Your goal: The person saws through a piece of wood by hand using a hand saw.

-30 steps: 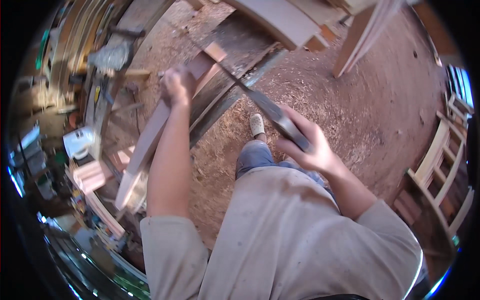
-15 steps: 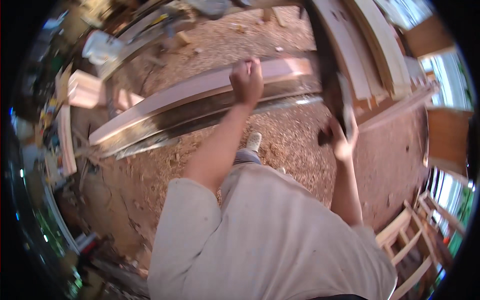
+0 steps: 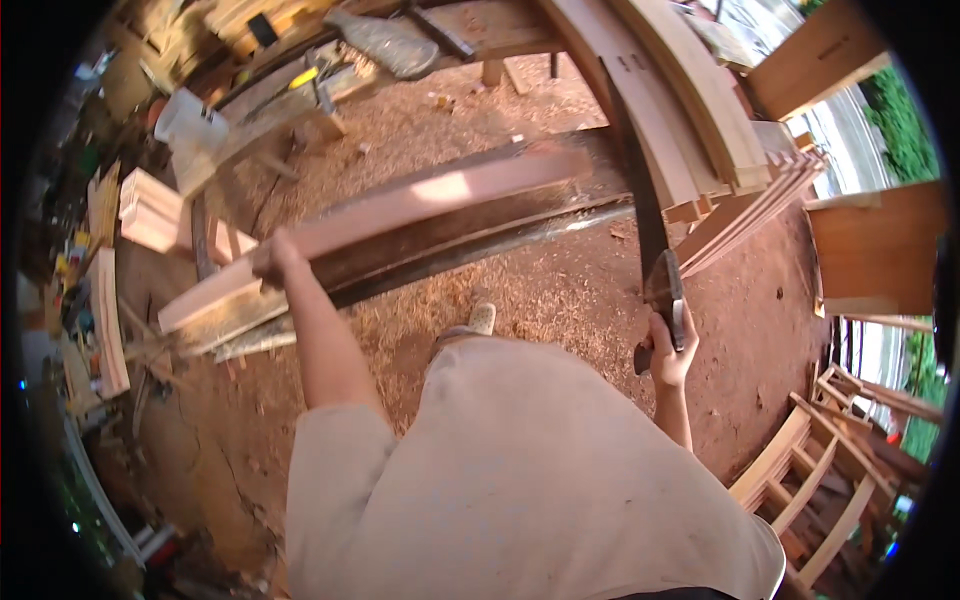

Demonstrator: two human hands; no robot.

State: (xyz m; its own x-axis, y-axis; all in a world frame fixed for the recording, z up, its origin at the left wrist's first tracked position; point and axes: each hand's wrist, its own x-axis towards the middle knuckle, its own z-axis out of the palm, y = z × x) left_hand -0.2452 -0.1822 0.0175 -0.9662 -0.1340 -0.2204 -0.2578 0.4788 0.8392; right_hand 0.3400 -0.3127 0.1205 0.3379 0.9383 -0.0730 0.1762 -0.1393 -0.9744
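My right hand (image 3: pixel 672 352) is closed around the handle of a handsaw (image 3: pixel 650 225), whose long dark blade points up and away, overlapping the stacked boards at the right. With my left hand (image 3: pixel 280 260) I grip a pale wooden board (image 3: pixel 400 205) close to its left end, fingers wrapped over its edge. The board lies lengthwise along a dark, worn bench beam (image 3: pixel 430 240); its right end looks smeared by motion. Whether the board rests fully on the beam, I cannot tell.
Grooved boards (image 3: pixel 690 100) are stacked at the upper right. A worn bench (image 3: pixel 290 105) at the back holds a white bucket (image 3: pixel 190 120) and tools. Wooden blocks (image 3: pixel 150 210) stand at the left. A wooden frame (image 3: pixel 815 480) leans at the lower right. Shavings cover the ground.
My left hand has moved from above the board's middle to its left end and now grips it. The board has shifted slightly. The saw in my right hand has dropped lower and nearer.
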